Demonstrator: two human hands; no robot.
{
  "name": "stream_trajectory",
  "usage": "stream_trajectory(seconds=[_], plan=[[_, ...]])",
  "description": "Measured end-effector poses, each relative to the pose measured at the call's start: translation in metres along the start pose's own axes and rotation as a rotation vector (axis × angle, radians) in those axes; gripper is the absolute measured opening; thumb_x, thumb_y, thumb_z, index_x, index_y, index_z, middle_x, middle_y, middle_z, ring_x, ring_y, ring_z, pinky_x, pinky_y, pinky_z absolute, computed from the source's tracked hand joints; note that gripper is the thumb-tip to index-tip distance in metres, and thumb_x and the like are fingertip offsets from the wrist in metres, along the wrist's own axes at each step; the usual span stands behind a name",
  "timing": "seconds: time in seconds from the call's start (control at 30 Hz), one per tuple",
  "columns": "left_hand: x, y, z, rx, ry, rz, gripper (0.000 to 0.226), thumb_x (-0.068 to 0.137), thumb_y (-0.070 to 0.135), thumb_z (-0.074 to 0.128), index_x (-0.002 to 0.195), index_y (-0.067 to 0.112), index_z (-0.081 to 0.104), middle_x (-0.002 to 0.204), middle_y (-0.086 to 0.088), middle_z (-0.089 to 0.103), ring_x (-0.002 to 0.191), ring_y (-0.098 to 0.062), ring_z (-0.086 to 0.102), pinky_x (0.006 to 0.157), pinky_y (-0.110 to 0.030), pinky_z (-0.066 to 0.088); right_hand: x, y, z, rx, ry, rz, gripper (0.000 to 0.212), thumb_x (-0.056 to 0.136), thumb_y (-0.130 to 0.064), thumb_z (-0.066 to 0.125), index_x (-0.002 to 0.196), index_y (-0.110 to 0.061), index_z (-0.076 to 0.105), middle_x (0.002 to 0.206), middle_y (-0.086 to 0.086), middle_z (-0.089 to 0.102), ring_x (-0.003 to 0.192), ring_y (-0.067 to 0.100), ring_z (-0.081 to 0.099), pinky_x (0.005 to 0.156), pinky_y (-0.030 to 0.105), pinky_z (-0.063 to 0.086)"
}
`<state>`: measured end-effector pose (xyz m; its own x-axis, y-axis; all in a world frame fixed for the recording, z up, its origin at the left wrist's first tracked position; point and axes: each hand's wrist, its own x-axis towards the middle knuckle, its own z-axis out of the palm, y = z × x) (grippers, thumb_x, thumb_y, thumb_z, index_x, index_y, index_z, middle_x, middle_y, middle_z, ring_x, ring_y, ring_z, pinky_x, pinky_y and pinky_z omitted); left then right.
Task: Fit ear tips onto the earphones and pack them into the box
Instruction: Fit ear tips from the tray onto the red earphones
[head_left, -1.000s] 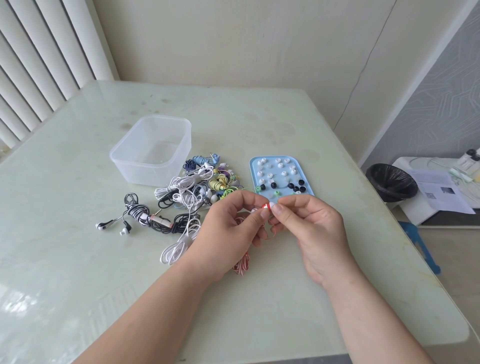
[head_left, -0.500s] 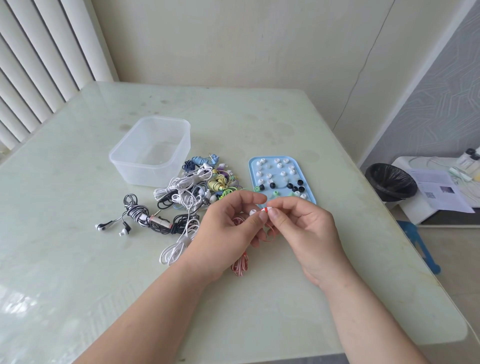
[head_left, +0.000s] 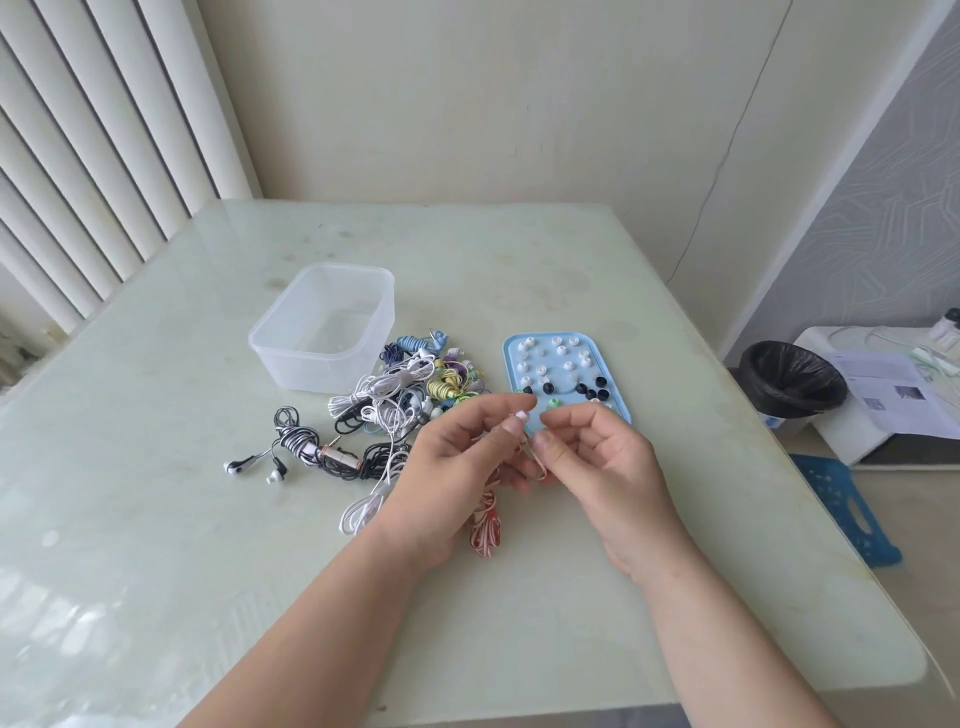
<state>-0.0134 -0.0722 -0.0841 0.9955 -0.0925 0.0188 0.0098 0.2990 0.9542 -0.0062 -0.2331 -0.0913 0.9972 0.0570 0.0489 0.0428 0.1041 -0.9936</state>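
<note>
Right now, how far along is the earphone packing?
Nothing looks packed: the clear box is empty. In hand: the left hand pinches red-and-white earphones, one bud showing a white tip. Left: the pile of earphones beside the box, with tips waiting on the blue tray.

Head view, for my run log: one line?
left hand holds red-white earphone, white ear tip fitted; right hand grip unclear; earphone pile beside plastic box

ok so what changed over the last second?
The right hand let go of the white ear tip and drew back rightward, so a gap opened between the hands. The left hand still pinches the red-and-white striped earphone, tip showing at its fingertips. Clear plastic box, blue tip tray and tangled earphone pile have not moved.
</note>
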Motion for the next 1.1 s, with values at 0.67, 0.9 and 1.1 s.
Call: stream_trajectory(seconds=[0.67,0.9,1.1], plan=[[0.01,0.069,-0.014,0.245,0.34,0.068,0.012,0.101,0.011,0.062,0.105,0.013,0.073,0.087,-0.012,0.078,0.076,-0.017,0.071,0.073,-0.032,0.058,-0.01,-0.044,0.028,-0.083,-0.133,0.096,0.016,0.089,-0.014,0.078,0.104,-0.014,0.072,0.082,0.011,0.078,0.068,0.015,0.067,0.06,0.018,0.048],[0.022,0.11,-0.043,0.135,0.245,-0.11,0.03,0.099,0.031,0.068,0.108,0.003,0.072,0.094,-0.015,0.072,0.085,-0.024,0.074,0.088,-0.038,0.062,0.035,-0.079,0.067,-0.154,-0.092,0.033,0.006,0.09,-0.019,0.076,0.094,-0.014,0.074,0.069,0.004,0.071,0.06,0.014,0.058,0.052,0.024,0.042],[0.048,0.151,-0.096,0.406,0.314,-0.053,0.025,0.087,0.007,0.08,0.11,0.005,0.07,0.106,-0.024,0.071,0.097,-0.033,0.077,0.094,-0.038,0.061,0.073,-0.09,0.121,-0.199,-0.129,0.036,0.021,0.094,-0.026,0.074,0.112,-0.017,0.069,0.084,0.005,0.078,0.056,0.008,0.063,0.047,0.021,0.044]])
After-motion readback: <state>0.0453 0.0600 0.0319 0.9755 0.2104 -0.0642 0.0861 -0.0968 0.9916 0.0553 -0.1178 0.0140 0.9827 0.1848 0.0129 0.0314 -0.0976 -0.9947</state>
